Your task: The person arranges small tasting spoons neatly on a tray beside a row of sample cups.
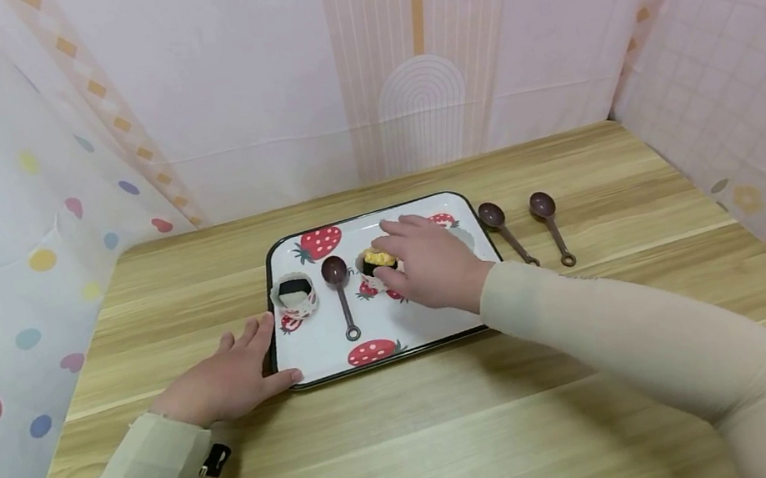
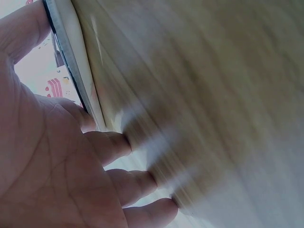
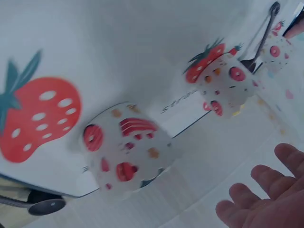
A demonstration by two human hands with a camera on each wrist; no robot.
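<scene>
A white strawberry-print tray (image 1: 435,325) lies on the table. My left hand (image 1: 227,379) rests at its left edge, thumb over the rim and fingers spread outside. Over the tray, my right hand (image 1: 433,263) hovers with loosely extended fingers beside a paper cup holding a yellow-topped sushi piece (image 1: 379,260). In the right wrist view those fingers are apart from the cups. Another paper cup (image 1: 295,296), at the tray's left, holds rice with a black band. Mostly hidden by my hand in the head view, a third cup (image 3: 128,147) shows in the right wrist view.
A brown spoon (image 1: 340,292) lies on the tray between the left and middle cups. Two more brown spoons, one by the tray's right rim (image 1: 506,231) and one farther right (image 1: 552,226), lie on the wooden table (image 1: 417,445). Printed curtains (image 1: 236,86) hang behind it.
</scene>
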